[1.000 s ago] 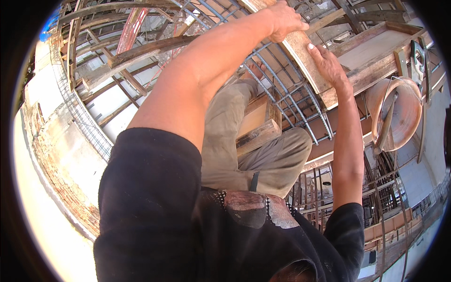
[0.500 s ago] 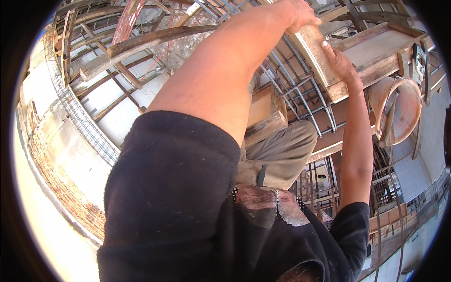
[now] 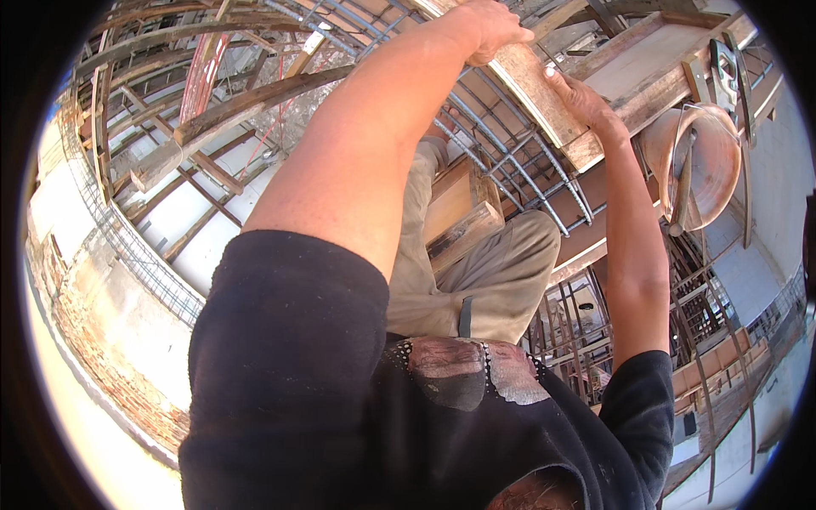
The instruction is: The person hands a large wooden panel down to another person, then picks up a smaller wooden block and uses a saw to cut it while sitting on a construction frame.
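Note:
My left hand (image 3: pixel 495 32) grips the upper part of a long, weathered wooden board (image 3: pixel 527 81) at top centre, its fingers curled over the board. Lower on that board's right edge, my right hand (image 3: pixel 578 100) holds on with the thumb on the face and the other fingers mostly hidden. The board lies at a slant along a steel rebar cage (image 3: pixel 523 170). Just right of my right hand is a wooden formwork box (image 3: pixel 633 64).
A round pinkish bucket (image 3: pixel 714 170) with a wooden-handled tool (image 3: pixel 684 195) hangs at right, below a handsaw (image 3: pixel 725 72). My bent legs are by short timbers (image 3: pixel 459 238). Timber beams (image 3: pixel 238 102) cross the upper left above lower surfaces; a pale wall (image 3: pixel 93 289) curves at left.
Both hands stay on the board. Since half a second ago the view has shifted, so hands, board and surroundings sit slightly further left and higher in the picture.

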A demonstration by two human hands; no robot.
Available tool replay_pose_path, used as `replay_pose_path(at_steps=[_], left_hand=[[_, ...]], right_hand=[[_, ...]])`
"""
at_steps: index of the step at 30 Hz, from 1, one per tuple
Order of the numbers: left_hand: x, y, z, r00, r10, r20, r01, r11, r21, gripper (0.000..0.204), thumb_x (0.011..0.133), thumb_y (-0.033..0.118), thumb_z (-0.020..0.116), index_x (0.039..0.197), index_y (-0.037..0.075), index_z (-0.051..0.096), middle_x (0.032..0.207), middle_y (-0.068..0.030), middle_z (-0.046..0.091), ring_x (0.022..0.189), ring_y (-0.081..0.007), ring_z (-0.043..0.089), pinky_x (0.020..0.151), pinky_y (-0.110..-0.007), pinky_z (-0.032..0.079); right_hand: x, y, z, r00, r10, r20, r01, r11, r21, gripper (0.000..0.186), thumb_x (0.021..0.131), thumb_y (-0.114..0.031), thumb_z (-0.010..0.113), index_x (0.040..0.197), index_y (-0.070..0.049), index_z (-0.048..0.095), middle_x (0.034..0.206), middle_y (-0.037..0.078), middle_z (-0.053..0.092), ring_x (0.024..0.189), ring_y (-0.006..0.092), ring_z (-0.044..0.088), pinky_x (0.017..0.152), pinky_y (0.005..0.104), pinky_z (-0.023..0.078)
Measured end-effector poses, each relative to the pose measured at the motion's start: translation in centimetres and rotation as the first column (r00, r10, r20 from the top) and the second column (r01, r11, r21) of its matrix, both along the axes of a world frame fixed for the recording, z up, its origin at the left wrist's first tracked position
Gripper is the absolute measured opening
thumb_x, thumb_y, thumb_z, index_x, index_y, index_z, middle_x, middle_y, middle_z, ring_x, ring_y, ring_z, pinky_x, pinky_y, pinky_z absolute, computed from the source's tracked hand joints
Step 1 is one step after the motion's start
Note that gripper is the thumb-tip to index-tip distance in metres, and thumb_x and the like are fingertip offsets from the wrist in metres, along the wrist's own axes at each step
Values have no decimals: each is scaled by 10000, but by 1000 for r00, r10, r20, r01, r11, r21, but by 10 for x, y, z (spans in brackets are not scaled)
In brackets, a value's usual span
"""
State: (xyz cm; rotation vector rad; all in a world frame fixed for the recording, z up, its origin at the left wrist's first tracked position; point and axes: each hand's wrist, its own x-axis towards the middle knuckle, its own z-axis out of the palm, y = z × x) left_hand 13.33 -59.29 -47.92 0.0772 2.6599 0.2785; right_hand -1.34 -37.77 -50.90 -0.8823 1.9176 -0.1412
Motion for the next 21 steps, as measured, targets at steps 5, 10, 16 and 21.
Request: replay_pose_path(at_steps=[5, 10, 16, 21], left_hand=[[-21, 1, 19, 984, 8, 179, 0, 999, -45, 651, 751, 206, 762, 1368, 141, 565, 1365, -168, 597, 1317, -337, 542, 1081, -526, 420], [-15, 7, -1, 958, 100, 270, -54, 983, -175, 1001, 699, 197, 856, 1565, 214, 353, 1500, -111, 471, 1418, -354, 413, 1214, -588, 241], [-19, 32, 2, 959, 139, 248, -53, 944, -325, 884, 835, 101, 711, 1604, 229, 295, 1592, -134, 391, 1486, -346, 351, 1213, -668, 207], [0, 41, -4, 976, 194, 98, -150, 928, -341, 1005, 819, 105, 726, 1642, 317, 190, 1685, -87, 270, 1549, -338, 256, 1229, -673, 193]], right_hand=[[40, 56, 61, 816, -563, 134, 511, 592, -623, 508, 1099, -398, 488, 1378, 16, 581, 1214, 147, 725, 1177, 231, 651, 1014, 343, 485], [137, 167, 104, 757, -648, -84, 614, 749, -250, 513, 1011, -399, 630, 1369, -34, 596, 1351, 235, 611, 1249, 365, 605, 1045, 455, 481], [212, 194, 105, 865, -336, -372, 374, 927, 31, 635, 920, -497, 684, 1425, -129, 570, 1574, 199, 393, 1491, 418, 317, 1057, 757, 365], [200, 183, 93, 879, -299, -370, 363, 925, 114, 569, 929, -525, 644, 1317, -109, 651, 1431, 140, 537, 1382, 368, 449, 1011, 727, 402]])
